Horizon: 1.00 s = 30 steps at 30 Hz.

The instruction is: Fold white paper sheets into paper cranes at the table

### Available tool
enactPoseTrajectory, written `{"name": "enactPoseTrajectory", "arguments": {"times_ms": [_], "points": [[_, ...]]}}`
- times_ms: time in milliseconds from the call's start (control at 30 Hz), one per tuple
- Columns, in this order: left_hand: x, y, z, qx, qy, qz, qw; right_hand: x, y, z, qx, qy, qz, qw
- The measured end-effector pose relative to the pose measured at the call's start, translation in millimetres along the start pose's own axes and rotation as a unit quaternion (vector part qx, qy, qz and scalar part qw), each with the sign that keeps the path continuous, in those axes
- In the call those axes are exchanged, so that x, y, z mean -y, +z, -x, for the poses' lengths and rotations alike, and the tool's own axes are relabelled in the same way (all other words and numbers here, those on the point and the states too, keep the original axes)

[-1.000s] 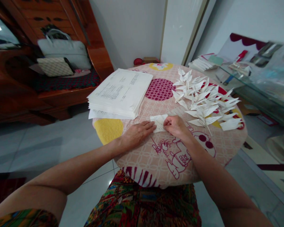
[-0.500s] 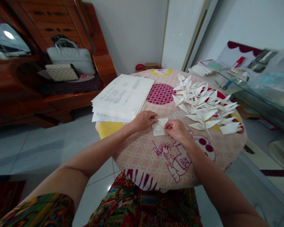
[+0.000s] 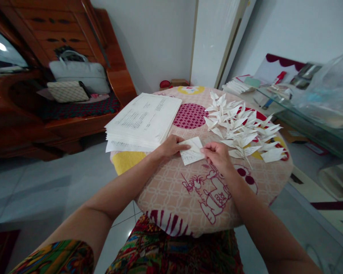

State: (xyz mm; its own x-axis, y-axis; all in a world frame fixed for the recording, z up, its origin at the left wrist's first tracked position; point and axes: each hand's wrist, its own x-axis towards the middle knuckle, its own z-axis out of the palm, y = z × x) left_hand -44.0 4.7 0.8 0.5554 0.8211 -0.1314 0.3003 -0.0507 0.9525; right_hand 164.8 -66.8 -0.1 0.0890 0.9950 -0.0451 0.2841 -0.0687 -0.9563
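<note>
A small folded white paper with print on it lies on the round table, which is covered by a pink patterned cloth. My left hand holds the paper's left edge, fingers curled with the forefinger laid on top. At the paper's right edge my right hand pinches it, fingers bent. Both hands rest on the cloth near the table's middle.
A thick stack of printed sheets lies at the table's left rear. A pile of several folded white paper cranes lies at the right rear. A wooden bench with bags stands left; a glass shelf stands right.
The folded paper has turned and opened wider between my hands. My left hand went from lying flat beside it to gripping its left edge.
</note>
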Motion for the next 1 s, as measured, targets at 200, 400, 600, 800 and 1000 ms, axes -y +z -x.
{"name": "enactPoseTrajectory", "arguments": {"times_ms": [200, 400, 600, 800, 1000], "points": [[4, 4.2, 2, -0.086, 0.02, 0.085, 0.992, 1, -4, -2, -0.072, -0.001, -0.112, 0.991], [-4, 10.4, 4, -0.123, 0.065, 0.07, 0.988, 4, 4, -1, -0.009, 0.008, -0.162, 0.987], [-3, 17.8, 5, -0.103, 0.053, 0.086, 0.99, 1, 4, 1, -0.011, -0.008, -0.124, 0.992], [-3, 20.0, 5, -0.099, 0.067, 0.071, 0.99, -1, 5, -1, -0.008, -0.028, -0.087, 0.996], [4, 21.3, 3, -0.061, 0.065, 0.0, 0.996, -7, 8, -7, -0.008, -0.047, -0.035, 0.998]]}}
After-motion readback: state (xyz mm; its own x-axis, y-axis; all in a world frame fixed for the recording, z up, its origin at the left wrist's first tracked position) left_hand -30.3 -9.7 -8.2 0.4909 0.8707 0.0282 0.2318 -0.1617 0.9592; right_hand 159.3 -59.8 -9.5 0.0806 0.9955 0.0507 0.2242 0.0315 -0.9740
